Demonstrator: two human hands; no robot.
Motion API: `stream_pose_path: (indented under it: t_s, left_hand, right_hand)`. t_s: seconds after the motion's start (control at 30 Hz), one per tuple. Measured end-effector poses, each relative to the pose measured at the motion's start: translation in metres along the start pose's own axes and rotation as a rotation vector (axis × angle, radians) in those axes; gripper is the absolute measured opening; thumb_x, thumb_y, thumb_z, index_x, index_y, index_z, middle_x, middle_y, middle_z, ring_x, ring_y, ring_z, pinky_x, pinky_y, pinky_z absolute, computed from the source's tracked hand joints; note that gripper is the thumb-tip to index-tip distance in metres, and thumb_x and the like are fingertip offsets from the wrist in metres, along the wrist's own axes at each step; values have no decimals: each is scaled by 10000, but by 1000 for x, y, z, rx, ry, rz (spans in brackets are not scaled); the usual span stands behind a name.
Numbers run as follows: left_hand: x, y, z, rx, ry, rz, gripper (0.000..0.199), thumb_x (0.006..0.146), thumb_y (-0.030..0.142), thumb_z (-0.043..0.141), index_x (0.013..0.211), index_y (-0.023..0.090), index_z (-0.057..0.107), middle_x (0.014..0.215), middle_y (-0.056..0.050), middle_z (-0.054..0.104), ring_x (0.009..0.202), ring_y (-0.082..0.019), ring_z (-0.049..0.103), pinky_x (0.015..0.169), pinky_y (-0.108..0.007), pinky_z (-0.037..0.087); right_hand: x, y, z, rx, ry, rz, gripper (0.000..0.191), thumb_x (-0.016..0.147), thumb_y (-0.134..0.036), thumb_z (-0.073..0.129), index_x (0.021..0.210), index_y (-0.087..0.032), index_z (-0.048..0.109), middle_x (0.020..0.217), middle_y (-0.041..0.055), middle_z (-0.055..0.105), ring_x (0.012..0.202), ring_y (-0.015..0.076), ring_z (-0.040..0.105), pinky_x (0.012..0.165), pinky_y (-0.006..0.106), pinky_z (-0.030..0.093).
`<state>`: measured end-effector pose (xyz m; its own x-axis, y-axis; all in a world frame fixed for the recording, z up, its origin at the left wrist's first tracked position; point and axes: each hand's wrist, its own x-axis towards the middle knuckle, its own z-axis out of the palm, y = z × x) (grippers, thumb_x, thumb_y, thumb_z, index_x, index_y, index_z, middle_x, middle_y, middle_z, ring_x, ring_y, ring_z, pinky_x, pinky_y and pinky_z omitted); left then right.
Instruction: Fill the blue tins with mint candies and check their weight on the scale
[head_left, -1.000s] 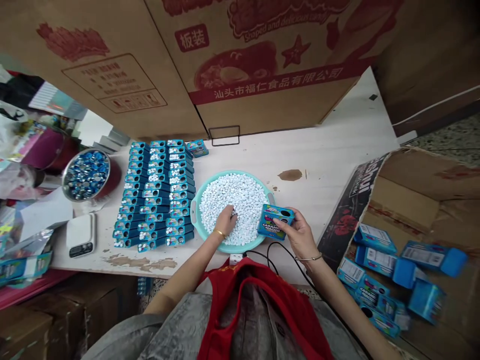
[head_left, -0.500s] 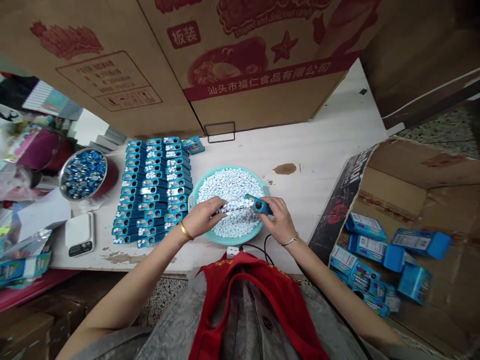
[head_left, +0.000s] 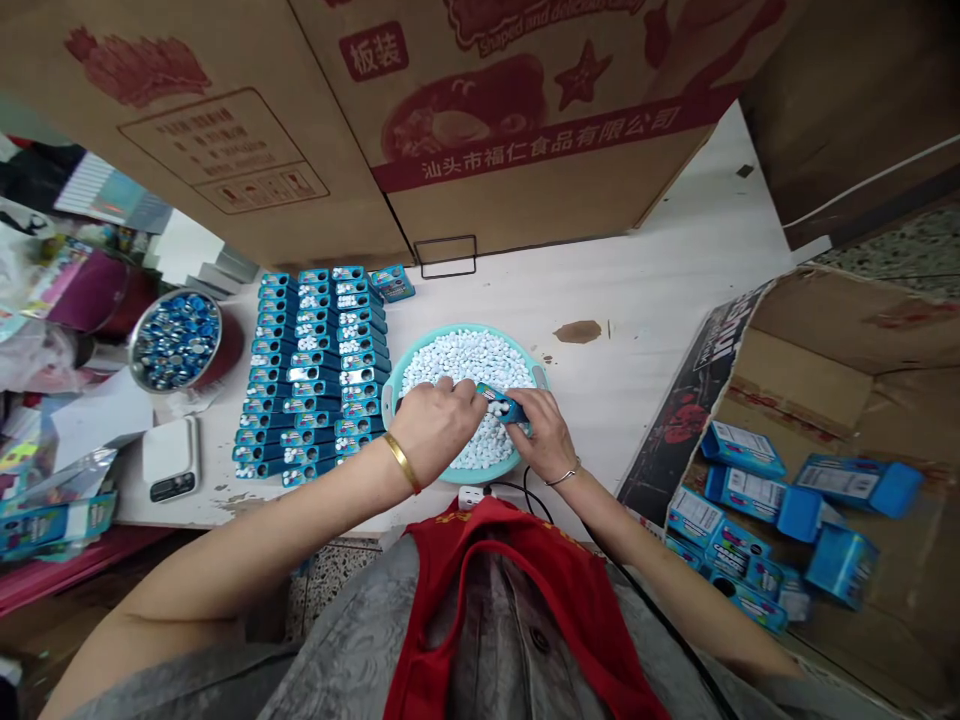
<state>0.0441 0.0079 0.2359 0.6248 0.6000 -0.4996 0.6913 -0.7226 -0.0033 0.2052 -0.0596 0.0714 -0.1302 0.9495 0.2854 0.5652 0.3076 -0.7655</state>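
A small blue candy box (head_left: 498, 402) is gripped at its right end by my right hand (head_left: 546, 432), over a turquoise basin (head_left: 395, 372) full of small white candies (head_left: 469, 352). White candies show at the hole in the box's upper face. My left hand (head_left: 441, 425) is closed and meets the box's left end; its fingertips are hidden, so what they hold cannot be made out. Left of the basin, similar blue boxes (head_left: 311, 375) stand in three packed columns, several with white candies at their holes. One more box (head_left: 393, 283) lies by the columns' far end.
A metal bowl of blue-silver wrapped pieces (head_left: 176, 340) and a white scale (head_left: 171, 460) are at left. Large cartons (head_left: 517, 190) wall off the back. An open carton (head_left: 795, 390) at right holds several blue boxes (head_left: 739, 500). A black cable (head_left: 529, 490) runs near the basin.
My left hand has moved right and up from above the candies to the box. The box has shifted slightly left in my right hand, and candies now show at its hole.
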Motion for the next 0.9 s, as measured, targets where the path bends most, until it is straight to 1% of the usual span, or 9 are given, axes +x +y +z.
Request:
stream_pose_path:
  t_s: [0.07, 0.13, 0.27, 0.37, 0.47, 0.63, 0.7, 0.8, 0.9]
  left_hand:
    - [-1, -11, 8, -15, 55, 9, 193, 930, 141, 401, 982, 156, 586, 910, -93, 595, 872, -235, 582, 641, -312, 452]
    - [0, -32, 26, -36, 118, -39, 208, 932, 148, 394, 1018, 173, 582, 919, -89, 587, 861, -227, 563, 646, -311, 440]
    - [18, -87, 85, -130, 179, -307, 257, 915, 109, 353, 1023, 158, 582, 1022, -139, 558, 931, -266, 524, 689, -350, 435]
    - [42, -106, 130, -226, 152, -337, 291, 901, 74, 331, 1021, 150, 584, 1052, -158, 549, 989, -279, 503, 749, -374, 442]
    - [69, -93, 162, -290, 133, -255, 292, 900, 77, 347, 1051, 170, 579, 1084, -136, 564, 1022, -266, 498, 803, -373, 445]
    - [94, -50, 195, -441, 113, -141, 277, 831, 42, 428, 1012, 165, 597, 1091, -126, 587, 1024, -264, 517, 818, -369, 460]
    - [93, -43, 205, -512, 120, -118, 327, 783, 20, 463, 1048, 164, 590, 1111, -115, 589, 1031, -253, 530, 849, -361, 460]
    - [80, -43, 213, -626, 138, -82, 401, 746, 33, 504, 1119, 164, 569, 1116, -88, 599, 1027, -223, 554, 885, -330, 459]
    - [59, -48, 206, -724, 171, -48, 382, 763, 87, 520, 1134, 168, 562, 1073, -63, 612, 974, -191, 577, 864, -305, 467]
  right_hand:
    - [0, 1, 0, 4, 7, 11, 413, 805, -125, 494, 1210, -201, 522, 1110, 115, 620, 1063, 277, 547, 923, 488, 467]
    - [0, 1, -1, 8, 18, 26, 424, 806, -122, 489, 1219, -213, 518, 1112, 112, 620, 1069, 277, 548, 918, 489, 473]
    - [-1, 2, -7, 25, 46, 74, 430, 809, -139, 506, 1227, -241, 512, 1126, 101, 618, 1062, 275, 561, 914, 500, 482]
    - [-2, 3, -13, 36, 61, 100, 411, 818, -163, 527, 1221, -244, 517, 1139, 103, 616, 1062, 275, 565, 914, 499, 485]
    - [-4, 4, -18, 40, 81, 125, 375, 828, -192, 551, 1199, -241, 527, 1138, 108, 606, 1079, 271, 563, 923, 486, 485]
    - [-7, 5, -25, 50, 110, 214, 329, 832, -250, 595, 1156, -227, 545, 1091, 105, 603, 1041, 256, 574, 895, 444, 494]
    - [-8, 6, -26, 55, 122, 249, 313, 833, -275, 606, 1135, -217, 553, 1073, 104, 607, 1019, 253, 580, 876, 432, 498]
    - [-9, 7, -28, 53, 137, 291, 293, 837, -295, 602, 1114, -211, 558, 1049, 99, 609, 993, 250, 584, 861, 427, 497]
    - [-9, 9, -30, 30, 141, 284, 287, 837, -289, 594, 1112, -217, 557, 1039, 95, 607, 987, 252, 580, 860, 435, 494]
